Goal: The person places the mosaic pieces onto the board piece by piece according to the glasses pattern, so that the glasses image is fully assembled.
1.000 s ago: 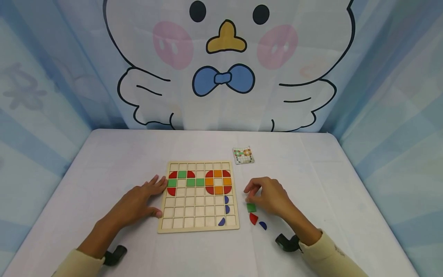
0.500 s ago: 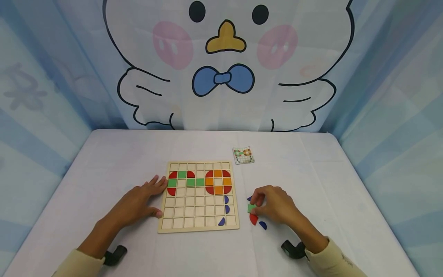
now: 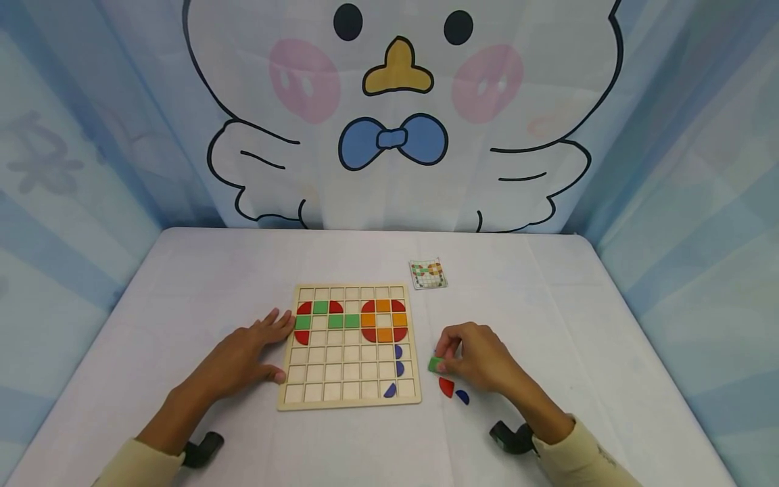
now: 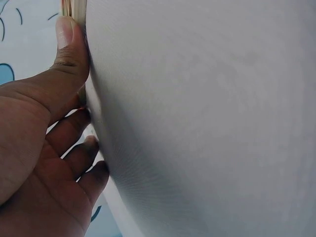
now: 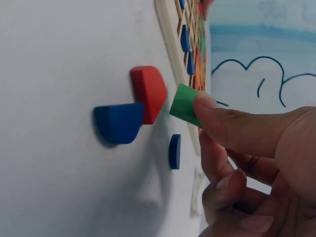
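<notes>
Between thumb and fingertips, my right hand (image 3: 477, 355) pinches a green square tile (image 5: 183, 102), to the right of the wooden grid board (image 3: 349, 406). A red quarter-circle piece (image 5: 148, 94) and a blue half-circle piece (image 5: 118, 123) lie on the table by that hand, and another blue piece (image 5: 175, 151) sits partly hidden under it in the head view. My left hand (image 3: 246, 352) rests at the board's left edge, thumb and fingers spread and touching the frame. Red, green and orange pieces fill cells in the board's upper rows.
Blue pieces (image 3: 398, 351) lie in the board's right-hand cells, lower down. A small pattern card (image 3: 428, 273) lies beyond the board's upper right corner. The white-covered table (image 3: 231, 284) meets a cartoon curtain (image 3: 392, 196) at its far edge.
My right hand has drawn back from the blue piece and now pinches the green tile, which has lifted and shifted slightly left. The left hand and board have not moved.
</notes>
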The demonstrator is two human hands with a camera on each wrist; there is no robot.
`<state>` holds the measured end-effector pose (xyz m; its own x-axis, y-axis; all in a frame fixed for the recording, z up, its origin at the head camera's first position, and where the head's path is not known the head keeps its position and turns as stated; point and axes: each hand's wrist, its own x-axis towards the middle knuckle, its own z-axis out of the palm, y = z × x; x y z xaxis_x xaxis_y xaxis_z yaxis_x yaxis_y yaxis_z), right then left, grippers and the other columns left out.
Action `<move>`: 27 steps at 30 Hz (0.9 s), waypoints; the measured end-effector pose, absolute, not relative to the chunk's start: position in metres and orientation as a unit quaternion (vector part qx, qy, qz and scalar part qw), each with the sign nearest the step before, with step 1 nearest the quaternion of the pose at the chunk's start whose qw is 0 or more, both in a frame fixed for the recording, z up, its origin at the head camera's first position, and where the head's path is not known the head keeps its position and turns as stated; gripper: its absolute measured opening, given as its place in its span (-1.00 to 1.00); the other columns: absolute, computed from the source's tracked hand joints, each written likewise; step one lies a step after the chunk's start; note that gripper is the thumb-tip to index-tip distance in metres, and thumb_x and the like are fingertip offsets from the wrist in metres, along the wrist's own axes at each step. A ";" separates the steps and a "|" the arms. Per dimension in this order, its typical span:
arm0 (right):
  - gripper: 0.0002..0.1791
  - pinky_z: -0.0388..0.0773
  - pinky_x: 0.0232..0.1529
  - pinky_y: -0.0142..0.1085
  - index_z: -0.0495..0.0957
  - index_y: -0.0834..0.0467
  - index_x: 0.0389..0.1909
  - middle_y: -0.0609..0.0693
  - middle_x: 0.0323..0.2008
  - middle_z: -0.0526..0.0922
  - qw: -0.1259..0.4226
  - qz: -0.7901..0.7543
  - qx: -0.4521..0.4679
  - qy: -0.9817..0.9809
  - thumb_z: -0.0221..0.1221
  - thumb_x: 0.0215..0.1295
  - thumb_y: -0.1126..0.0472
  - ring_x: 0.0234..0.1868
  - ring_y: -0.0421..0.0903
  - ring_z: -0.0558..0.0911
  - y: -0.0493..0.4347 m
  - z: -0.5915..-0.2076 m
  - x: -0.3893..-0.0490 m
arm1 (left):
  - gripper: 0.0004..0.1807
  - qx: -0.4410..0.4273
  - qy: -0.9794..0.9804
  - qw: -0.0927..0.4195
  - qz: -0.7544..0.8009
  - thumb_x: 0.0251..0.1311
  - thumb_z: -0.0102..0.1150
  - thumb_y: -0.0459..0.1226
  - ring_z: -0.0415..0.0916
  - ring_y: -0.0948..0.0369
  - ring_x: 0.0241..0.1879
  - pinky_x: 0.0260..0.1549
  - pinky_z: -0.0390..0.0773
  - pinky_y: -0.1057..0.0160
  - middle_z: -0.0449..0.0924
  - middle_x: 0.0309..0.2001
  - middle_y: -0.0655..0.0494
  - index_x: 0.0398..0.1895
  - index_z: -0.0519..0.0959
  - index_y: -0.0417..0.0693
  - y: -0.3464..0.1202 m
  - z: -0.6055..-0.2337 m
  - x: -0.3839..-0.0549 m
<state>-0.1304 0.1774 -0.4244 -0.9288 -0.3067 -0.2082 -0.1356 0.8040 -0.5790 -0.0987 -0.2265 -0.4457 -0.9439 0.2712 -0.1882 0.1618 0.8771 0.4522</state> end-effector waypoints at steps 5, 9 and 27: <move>-0.76 0.45 -0.41 -0.35 0.67 -0.07 -0.40 -0.18 -0.49 0.61 0.137 -0.320 -0.130 0.928 0.56 0.18 0.25 -0.42 -0.13 0.50 0.170 -0.423 -0.134 | 0.19 0.111 0.961 0.124 0.220 -0.07 0.66 -0.02 0.14 -0.43 0.58 0.45 0.28 -0.47 0.15 0.66 -0.16 0.66 0.22 0.03 -0.227 -0.446 -0.099; -0.76 0.42 -0.47 -0.38 0.64 -0.06 -0.32 -0.17 -0.47 0.60 0.133 -0.342 -0.142 0.919 0.54 0.21 0.24 -0.46 -0.13 0.48 0.161 -0.423 -0.136 | 0.19 0.111 0.961 0.124 0.221 -0.07 0.65 -0.01 0.14 -0.42 0.58 0.45 0.27 -0.47 0.15 0.66 -0.16 0.66 0.22 0.03 -0.227 -0.447 -0.099; -0.79 0.43 -0.49 -0.40 0.66 0.01 -0.23 -0.20 -0.45 0.68 0.106 -0.373 -0.228 0.893 0.52 0.25 0.22 -0.48 -0.22 0.58 0.094 -0.424 -0.147 | 0.20 0.113 0.960 0.129 0.222 -0.08 0.64 0.01 0.11 -0.41 0.60 0.45 0.30 -0.45 0.13 0.66 -0.18 0.67 0.21 0.04 -0.227 -0.446 -0.099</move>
<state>-0.1475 0.0938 -0.4244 -0.8737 -0.4860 -0.0201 -0.3273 0.6180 -0.7148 -0.0989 -0.2272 -0.4458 -0.9414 0.2738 -0.1968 0.1595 0.8757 0.4557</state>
